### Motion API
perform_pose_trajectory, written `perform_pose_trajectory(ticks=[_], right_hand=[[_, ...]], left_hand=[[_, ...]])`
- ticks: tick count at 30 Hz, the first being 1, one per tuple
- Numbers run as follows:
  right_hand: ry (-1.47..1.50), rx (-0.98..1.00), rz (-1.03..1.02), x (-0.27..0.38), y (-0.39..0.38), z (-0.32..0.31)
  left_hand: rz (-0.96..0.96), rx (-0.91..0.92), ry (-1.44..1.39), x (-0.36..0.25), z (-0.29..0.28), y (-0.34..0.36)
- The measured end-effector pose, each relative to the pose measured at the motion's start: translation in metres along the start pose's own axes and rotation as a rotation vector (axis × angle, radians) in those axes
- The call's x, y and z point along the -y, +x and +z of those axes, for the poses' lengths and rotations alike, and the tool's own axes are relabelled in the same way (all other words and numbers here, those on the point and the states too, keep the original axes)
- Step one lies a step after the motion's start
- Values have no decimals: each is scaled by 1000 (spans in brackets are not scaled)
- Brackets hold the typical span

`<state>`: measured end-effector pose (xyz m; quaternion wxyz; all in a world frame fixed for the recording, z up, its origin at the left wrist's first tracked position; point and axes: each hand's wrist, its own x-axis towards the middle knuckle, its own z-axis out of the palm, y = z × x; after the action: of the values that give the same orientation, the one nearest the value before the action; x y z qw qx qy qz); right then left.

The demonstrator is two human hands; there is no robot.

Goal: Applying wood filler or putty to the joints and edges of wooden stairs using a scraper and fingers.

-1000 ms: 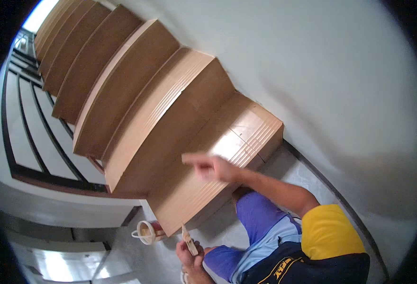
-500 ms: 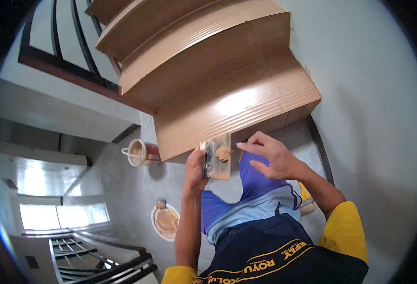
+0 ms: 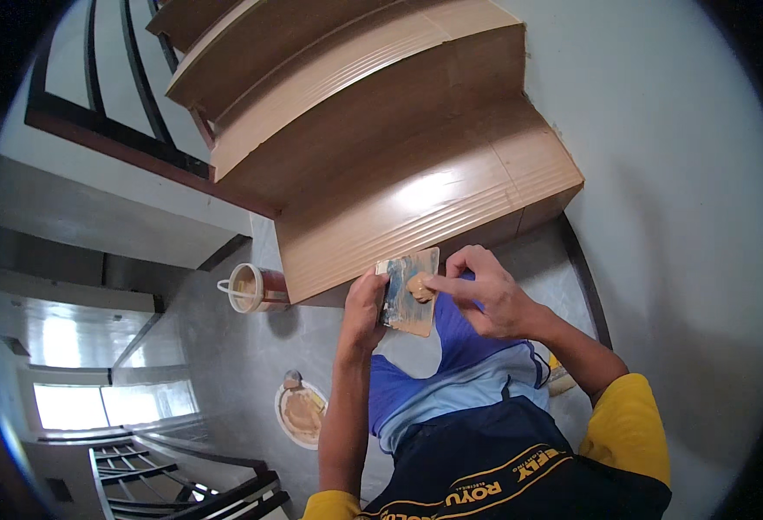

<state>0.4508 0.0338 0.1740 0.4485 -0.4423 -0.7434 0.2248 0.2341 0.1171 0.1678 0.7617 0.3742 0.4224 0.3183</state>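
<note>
In my left hand (image 3: pixel 362 312) is a flat rectangular putty spreader (image 3: pixel 409 318), gripped by its left edge with the thumb on top. Its face is smeared tan and dark blue-grey. A lump of tan putty (image 3: pixel 419 289) sits near the middle of that face. My right hand (image 3: pixel 492 296) comes from the right, its index finger stretched out and touching the lump. The other right fingers are bent and grip nothing that I can see. Both hands are above my knees, just in front of the lowest step.
Brown-covered stairs (image 3: pixel 433 186) rise ahead, with a dark railing (image 3: pixel 121 143) at left. A white-handled bucket (image 3: pixel 264 290) stands beside the bottom step. Nearer me on the grey floor lies a white oval container (image 3: pixel 280 416) of tan putty. A grey wall (image 3: pixel 668 234) is at right.
My right index finger has moved left onto the putty lump. The spreader has shifted slightly right and turned, showing more of its smeared face.
</note>
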Motion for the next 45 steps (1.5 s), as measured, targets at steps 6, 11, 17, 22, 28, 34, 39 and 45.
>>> perform_pose_trajectory(ticks=[6,11,17,22,28,34,39,45], right_hand=[[242,-69,36,-11,2,-1],[-28,-133,-7,-16,4,4],[-232,-144,-155,-26,-1,-4],[203,-48,121,-19,2,-3],[477,-279,282,-83,20,-13],[-763,-767,303,-237,90,-115],[-900,-738,437,-283,137,-156],[-1017,-769,412,-307,159,-170]], left_hand=[[-57,-14,-70,8,-1,9],[-77,-53,-128,6,5,8],[41,-23,-91,-1,2,9],[20,-57,124,-2,6,7],[-15,-45,-147,4,-21,10],[-72,-211,-245,14,-40,21],[-86,-343,-266,16,-51,21],[-140,-360,-251,12,-47,20]])
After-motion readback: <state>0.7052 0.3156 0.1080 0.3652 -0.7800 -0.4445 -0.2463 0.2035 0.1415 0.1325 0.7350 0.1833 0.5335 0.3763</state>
